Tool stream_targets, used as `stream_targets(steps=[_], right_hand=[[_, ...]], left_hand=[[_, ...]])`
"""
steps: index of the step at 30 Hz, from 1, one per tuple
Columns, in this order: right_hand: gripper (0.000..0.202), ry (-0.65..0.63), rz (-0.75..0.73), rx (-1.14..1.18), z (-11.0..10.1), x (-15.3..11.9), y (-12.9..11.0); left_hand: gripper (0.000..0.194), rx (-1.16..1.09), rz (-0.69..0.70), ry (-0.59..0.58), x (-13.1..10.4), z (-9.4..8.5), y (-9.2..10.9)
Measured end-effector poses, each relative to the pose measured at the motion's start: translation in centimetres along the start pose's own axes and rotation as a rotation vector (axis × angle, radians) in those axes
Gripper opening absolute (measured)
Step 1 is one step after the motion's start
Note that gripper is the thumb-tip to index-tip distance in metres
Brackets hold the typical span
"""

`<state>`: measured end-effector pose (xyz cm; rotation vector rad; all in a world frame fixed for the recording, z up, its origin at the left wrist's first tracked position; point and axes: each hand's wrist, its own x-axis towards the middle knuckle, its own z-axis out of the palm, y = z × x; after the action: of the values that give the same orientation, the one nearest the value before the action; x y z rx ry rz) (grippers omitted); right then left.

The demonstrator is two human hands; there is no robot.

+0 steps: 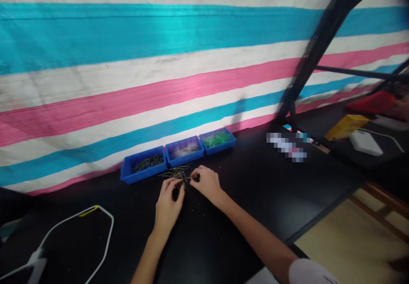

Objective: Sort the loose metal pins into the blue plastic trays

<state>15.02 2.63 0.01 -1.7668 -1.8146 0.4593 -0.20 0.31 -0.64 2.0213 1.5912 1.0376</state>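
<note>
Lying at lower centre: pins (177, 173), heaped, axes crossed; just above your left hand (168, 201) (nearer, hold unclear); left of your right hand (207, 183), apparently pinching one.

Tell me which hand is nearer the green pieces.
Right. The right hand is on the near side of the green pieces, slightly to their left; the left hand is farther left and closer to the camera.

Bare left hand (166, 199) and bare right hand (207, 184) meet at a loose pile of thin, stick-like pieces (177, 173) on the black desk (252, 182). Three blue rectangular trays (187, 160) stand behind, in a row.
</note>
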Motion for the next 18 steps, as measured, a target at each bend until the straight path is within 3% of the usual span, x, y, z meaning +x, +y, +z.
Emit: stream_targets(steps=[7,12,18], right_hand=[[0.012,0.028,-0.063,0.243,-0.4,0.0,-0.1],[0.017,-0.055,-0.066,0.518,-0.1,-0.2,-0.7],[0.017,-0.152,-0.045,0.694,-0.4,-0.4,-1.1]], left_hand=[[0.024,-0.057,-0.04,-0.007,0.1,0.0,0.1],[0.023,-0.217,-0.052,-0.038,0.2,-0.3,0.1],[0.022,-0.288,-0.07,-0.01,0.2,-0.2,-0.1]])
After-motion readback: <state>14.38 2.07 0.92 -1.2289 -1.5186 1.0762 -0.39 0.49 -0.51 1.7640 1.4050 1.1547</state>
